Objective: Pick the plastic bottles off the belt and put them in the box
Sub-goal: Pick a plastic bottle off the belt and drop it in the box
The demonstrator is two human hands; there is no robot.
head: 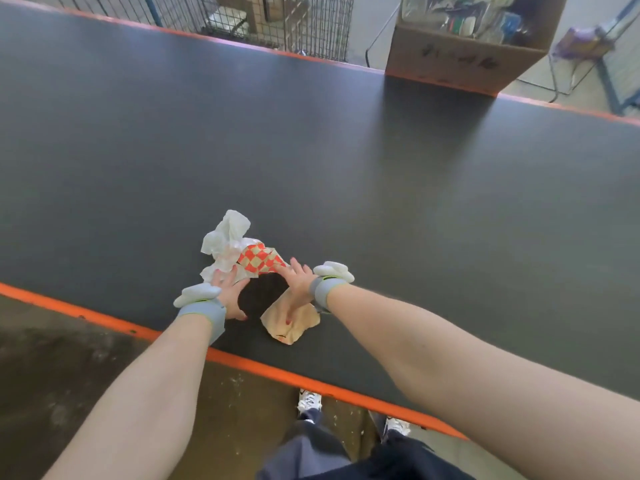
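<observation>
No loose plastic bottle shows on the dark belt [346, 168]. The cardboard box [460, 60] stands beyond the belt's far edge at the upper right, with plastic bottles [460, 15] piled inside. Near the belt's front edge lies litter: a red-and-tan checkered paper wrapper [261, 259], crumpled white paper [225, 240] and a tan paper piece [298, 323]. My left hand [230, 292] lies with fingers spread at the white paper's edge. My right hand [298, 285] has its fingers straight, touching the checkered wrapper and above the tan piece.
An orange strip [86, 311] borders the belt on the near side and another runs along the far side. A wire cage [277, 19] stands behind the belt at the top centre. My shoes [309, 401] show on the floor below.
</observation>
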